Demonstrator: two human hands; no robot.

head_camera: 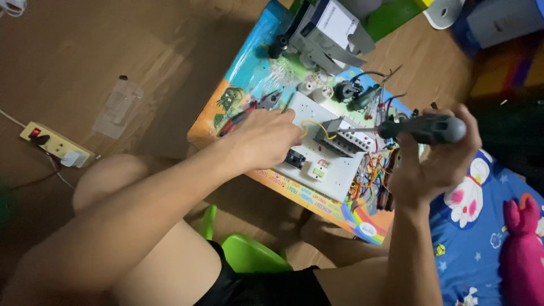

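Closest to us, our bare knees frame a glossy green plastic stool, and beyond it stands a small tabletop with a slick, brightly printed cartoon surface. Our left hand lies palm down on the near left corner of a flat white rectangular panel board; its fingers are spread loosely and pressed on the board, gripping nothing. Our right hand is curled tightly round the dark, rubbery handle of a screwdriver, whose thin metal shaft reaches left to a grey ribbed terminal block mounted on the board. A yellow wire arcs beside that block, and a tangle of coloured wires spills off the board's right edge.

Just past our left hand, red-handled pliers lie on the tabletop. Further back sit two small white cylinders, and behind them a grey boxy device with a white rectangular label. To the left, on the brown floor, rests a cream power strip with a red switch. At right, a blue patterned cloth carries a pink plush toy.
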